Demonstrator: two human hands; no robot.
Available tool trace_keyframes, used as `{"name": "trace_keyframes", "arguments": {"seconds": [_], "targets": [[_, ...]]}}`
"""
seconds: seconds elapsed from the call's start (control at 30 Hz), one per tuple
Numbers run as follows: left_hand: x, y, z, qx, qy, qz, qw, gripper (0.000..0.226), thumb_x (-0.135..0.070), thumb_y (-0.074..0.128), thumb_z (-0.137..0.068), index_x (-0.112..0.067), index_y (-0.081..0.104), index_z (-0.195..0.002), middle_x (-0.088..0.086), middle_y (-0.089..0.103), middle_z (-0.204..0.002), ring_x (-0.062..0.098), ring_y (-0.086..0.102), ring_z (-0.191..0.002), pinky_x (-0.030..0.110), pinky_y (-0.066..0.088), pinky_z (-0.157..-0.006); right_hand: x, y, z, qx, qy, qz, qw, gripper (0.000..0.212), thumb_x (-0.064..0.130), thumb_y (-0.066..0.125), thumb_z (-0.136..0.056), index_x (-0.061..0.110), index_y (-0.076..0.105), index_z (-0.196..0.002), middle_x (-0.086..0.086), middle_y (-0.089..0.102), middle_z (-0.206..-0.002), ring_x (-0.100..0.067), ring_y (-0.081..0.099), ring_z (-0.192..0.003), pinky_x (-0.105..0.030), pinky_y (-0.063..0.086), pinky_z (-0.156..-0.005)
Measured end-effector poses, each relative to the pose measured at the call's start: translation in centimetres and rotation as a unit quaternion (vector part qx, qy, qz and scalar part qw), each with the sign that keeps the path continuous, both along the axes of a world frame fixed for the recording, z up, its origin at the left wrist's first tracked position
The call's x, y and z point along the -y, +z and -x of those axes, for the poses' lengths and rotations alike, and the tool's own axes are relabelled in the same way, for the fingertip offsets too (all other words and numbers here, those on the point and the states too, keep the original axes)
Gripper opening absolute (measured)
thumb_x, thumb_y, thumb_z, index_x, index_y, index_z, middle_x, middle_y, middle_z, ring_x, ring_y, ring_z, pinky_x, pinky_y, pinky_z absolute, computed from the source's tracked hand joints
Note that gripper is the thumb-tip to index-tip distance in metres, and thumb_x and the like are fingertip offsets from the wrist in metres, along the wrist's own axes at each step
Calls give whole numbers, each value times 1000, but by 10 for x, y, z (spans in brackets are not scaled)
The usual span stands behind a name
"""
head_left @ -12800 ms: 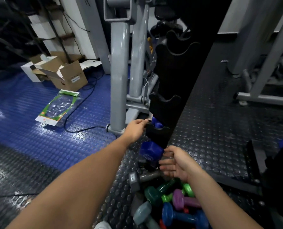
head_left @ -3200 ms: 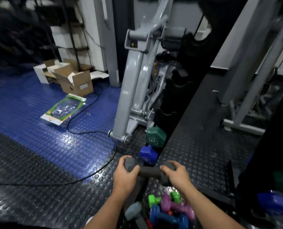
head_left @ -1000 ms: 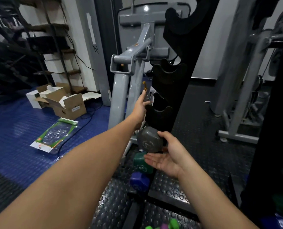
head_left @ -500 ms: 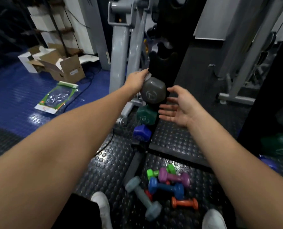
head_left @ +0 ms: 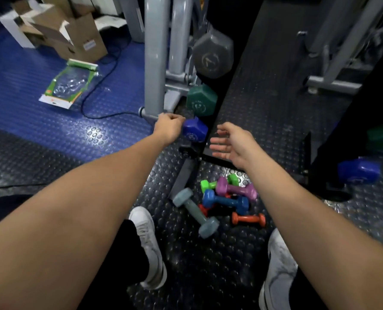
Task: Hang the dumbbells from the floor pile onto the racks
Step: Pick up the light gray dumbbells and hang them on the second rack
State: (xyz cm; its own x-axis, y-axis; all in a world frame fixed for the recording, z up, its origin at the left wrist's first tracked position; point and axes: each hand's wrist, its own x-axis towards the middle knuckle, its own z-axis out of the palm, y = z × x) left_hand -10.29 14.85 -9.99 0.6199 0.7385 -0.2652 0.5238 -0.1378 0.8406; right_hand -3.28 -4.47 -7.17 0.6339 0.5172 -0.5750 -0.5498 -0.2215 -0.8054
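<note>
My right hand (head_left: 233,143) hangs open, fingers loose, beside the rack (head_left: 217,101); my left hand (head_left: 169,128) is curled shut on nothing, just beside the blue dumbbell (head_left: 195,130). Bare studded floor (head_left: 208,260) lies between my shoes. The rack holds grey (head_left: 212,55), green (head_left: 201,100) and blue hex ends. The pile (head_left: 221,201) lies below, its red piece mostly hidden.

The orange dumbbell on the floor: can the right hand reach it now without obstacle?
Probably yes. The right hand is open and empty, and the orange dumbbell lies apart at the pile's near edge, with nothing on top.
</note>
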Motion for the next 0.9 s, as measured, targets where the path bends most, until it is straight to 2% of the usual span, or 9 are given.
{"name": "trace_keyframes", "arguments": {"seconds": [0.1, 0.23, 0.37, 0.47, 0.57, 0.6, 0.7, 0.77, 0.9], "targets": [[18, -28, 14, -58, -37, -20, 997, 15, -31, 69, -89, -22, 73, -101, 2, 72, -104, 21, 66, -100, 33, 51, -94, 9, -44, 17, -17, -6, 40, 999, 16, 26, 54, -99, 13, 61, -93, -13, 65, -90, -25, 63, -75, -38, 53, -67], [33, -67, 37, -122, -36, -53, 990, 12, -31, 67, -89, -24, 70, -97, 1, 72, -102, 20, 65, -99, 28, 50, -90, 23, -126, 42, -64, -14, 120, 991, 16, 28, 54, -98, 15, 62, -97, -11, 62, -88, -22, 59, -69, -32, 49, -59], [42, -107, 56, -213, -76, -6, 974, 20, -31, 57, -84, -15, 64, -74, 9, 70, -89, 25, 63, -84, 28, 46, -73, 43, -197, 68, -100, -47, 191, 975, 15, 24, 60, -93, 10, 63, -97, -9, 62, -77, -23, 59, -63, -30, 49, -55], [49, -139, 62, -292, -120, 14, 949, 34, -36, 63, -89, -10, 70, -109, 11, 71, -109, 28, 65, -94, 28, 46, -74, 55, -234, 83, -108, -73, 248, 960, 27, 21, 67, -84, 2, 67, -103, -11, 65, -79, -27, 63, -66, -35, 54, -55], [58, -161, 64, -314, -155, 6, 937, 58, -47, 69, -87, -11, 59, -131, 12, 64, -127, 30, 62, -115, 29, 47, -88, 63, -254, 92, -94, -73, 304, 945, 62, 29, 68, -83, 7, 50, -138, -16, 67, -117, -35, 66, -97, -42, 59, -63], [62, -167, 65, -316, -167, 5, 934, 65, -50, 70, -86, -11, 55, -136, 15, 60, -132, 31, 59, -120, 31, 47, -94, 66, -257, 96, -97, -64, 313, 942, 63, 35, 67, -85, 11, 49, -140, -15, 63, -125, -35, 63, -104, -44, 60, -68], [70, -181, 70, -344, -186, 1, 920, 82, -59, 71, -81, -20, 43, -148, 20, 37, -148, 40, 44, -133, 43, 42, -110, 74, -267, 111, -207, -52, 258, 942, 58, 52, 58, -87, 17, 55, -133, -12, 57, -129, -35, 60, -107, -49, 61, -70], [73, -189, 73, -369, -194, -29, 908, 85, -63, 70, -80, -24, 39, -149, 23, 27, -151, 46, 34, -137, 48, 36, -112, 75, -270, 122, -299, -87, 174, 934, 53, 55, 58, -91, 20, 51, -130, -16, 54, -130, -44, 61, -105, -52, 60, -68], [80, -191, 73, -370, -200, -80, 904, 75, -57, 65, -87, -19, 41, -147, 22, 35, -149, 42, 31, -139, 49, 29, -115, 65, -274, 137, -319, -160, 87, 930, 60, 45, 72, -89, 15, 42, -132, -20, 46, -132, -45, 61, -100, -59, 60, -70]]}}
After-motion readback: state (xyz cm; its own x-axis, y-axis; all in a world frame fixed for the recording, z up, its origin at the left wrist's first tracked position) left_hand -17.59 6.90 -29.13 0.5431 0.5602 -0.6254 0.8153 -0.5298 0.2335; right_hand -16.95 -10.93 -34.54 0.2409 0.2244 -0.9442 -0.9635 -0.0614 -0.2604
